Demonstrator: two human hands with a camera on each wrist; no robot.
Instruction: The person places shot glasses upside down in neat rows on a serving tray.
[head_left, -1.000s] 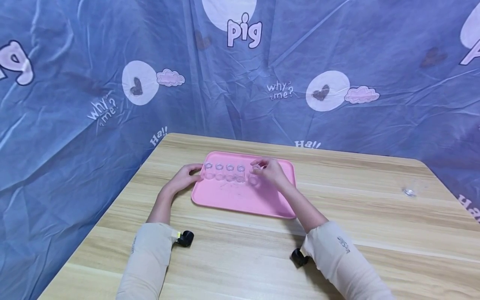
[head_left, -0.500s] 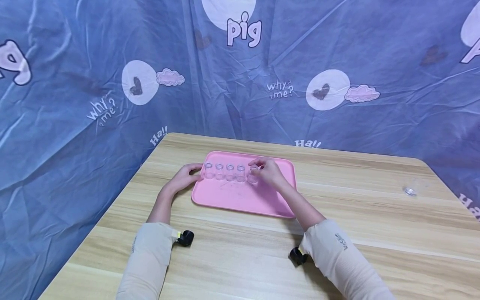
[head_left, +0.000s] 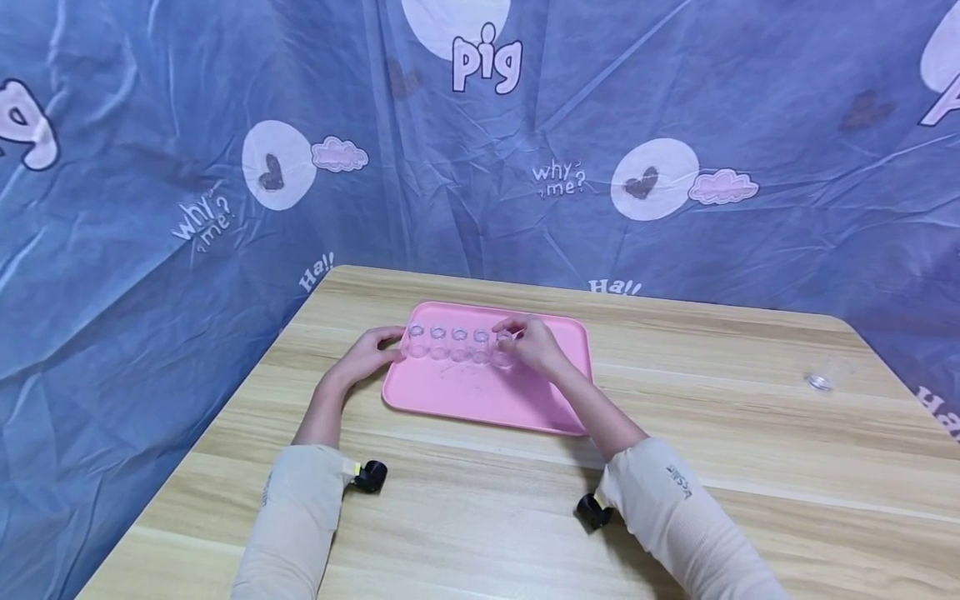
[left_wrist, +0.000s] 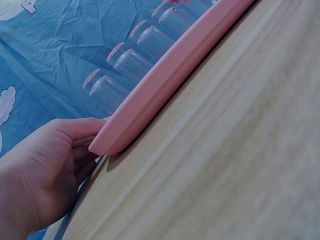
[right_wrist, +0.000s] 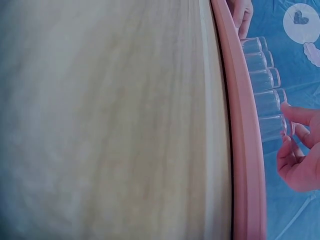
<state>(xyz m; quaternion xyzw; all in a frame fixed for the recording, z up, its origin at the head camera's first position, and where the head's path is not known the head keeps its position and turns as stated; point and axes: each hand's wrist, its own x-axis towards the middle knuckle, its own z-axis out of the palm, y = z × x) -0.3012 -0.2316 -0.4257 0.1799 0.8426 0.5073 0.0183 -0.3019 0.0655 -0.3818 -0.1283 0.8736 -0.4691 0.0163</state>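
Observation:
A pink tray (head_left: 480, 400) lies on the table, with several small clear glasses (head_left: 459, 335) lined up across it. At the tray's left edge, my left hand (head_left: 364, 357) grips the rim; in the left wrist view its thumb lies along the tray corner and the other fingers curl beside it. My right hand (head_left: 534, 343) pinches the glass (right_wrist: 272, 129) at the right end of the line, thumb and fingers near its upper end. That glass stands close beside its neighbour (right_wrist: 267, 102). In the head view the fingers partly cover it.
Another clear glass (head_left: 819, 382) stands apart on the wooden table (head_left: 712, 375), near its right edge. A blue printed cloth (head_left: 480, 167) hangs behind the table. Black wrist cameras (head_left: 371, 477) stick out from both sleeves.
My right hand has shifted slightly left with the glass, narrowing the gap to the neighbouring glass. The left hand has kept its place at the tray's edge.

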